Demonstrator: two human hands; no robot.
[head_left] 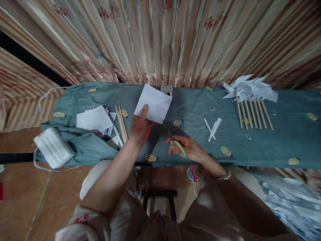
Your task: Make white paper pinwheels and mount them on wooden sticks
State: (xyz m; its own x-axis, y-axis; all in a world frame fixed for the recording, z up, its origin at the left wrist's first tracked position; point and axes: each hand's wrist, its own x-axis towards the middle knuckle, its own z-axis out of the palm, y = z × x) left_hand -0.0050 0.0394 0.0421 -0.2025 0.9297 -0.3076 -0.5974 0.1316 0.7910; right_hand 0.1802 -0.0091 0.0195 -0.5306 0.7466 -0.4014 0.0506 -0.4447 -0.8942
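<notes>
White box: a white slotted box point(54, 147) sits tilted at the far left end of the table point(193, 105), on the rumpled cloth edge, probably set there to keep it out of the working space.
Paper pile: loose white sheets point(92, 118) overlap untidily to the left of the left hand point(141, 129), perhaps so that this hand can reach them easily; what lies underneath is hard to make out.
Wooden sticks: a few thin sticks point(122, 124) lie side by side between the pile and the left forearm, apparently laid parallel for easy picking up.
Left hand: closed on a squarish white sheet point(153, 102), thumb on top and the other fingers mostly hidden beneath; the grip seems meant to steady the paper while leaving its right side free.
Sheet: held above the middle of the table, faintly creased, its lower right corner turned towards the blades.
Right hand: this hand point(190, 146) grips green-handled scissors point(171, 135), blades angled up and left, tips at that corner; whether they have cut in cannot be told.
Paper strips: narrow white strips point(214, 129) lie crossed to the right of the scissors, likely offcuts put aside.
Pinwheels: several white paper pinwheels point(253, 88) lie bunched farther right, sticks fanned towards the person, perhaps grouped to protect the vanes.
</notes>
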